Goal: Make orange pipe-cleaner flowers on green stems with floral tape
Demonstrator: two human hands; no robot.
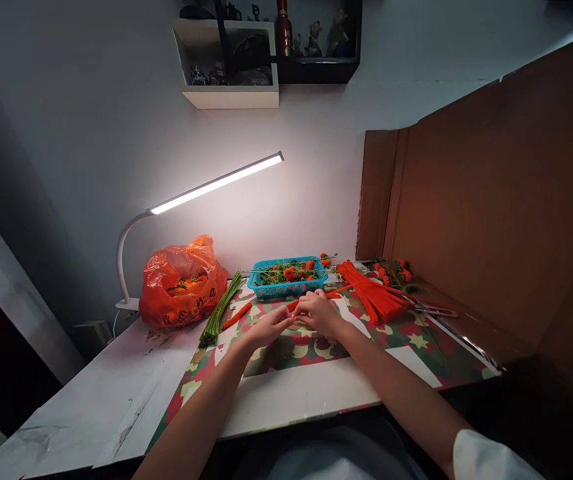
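My left hand [269,325] and my right hand [319,313] meet over the middle of the table, fingertips pinched together. Between them shows a short bit of an orange chenille stem [292,305]; the fingers hide most of it. An orange strip [339,291] stretches from behind my right hand toward a fanned bundle of orange chenille stems [374,293]. Left of my left hand lies a coiled orange piece [237,316], beside a bundle of green stems [220,312]. Behind the hands stands a blue basket [280,291] with orange flowers and green stalks [289,272].
An orange plastic bag [176,300] with orange flowers inside sits at the left, near a lit clamp lamp [216,181]. Scissors [436,311] and more orange flowers [391,272] lie at the right, by a tall cardboard panel [491,200]. Wall shelves [236,100] hang above.
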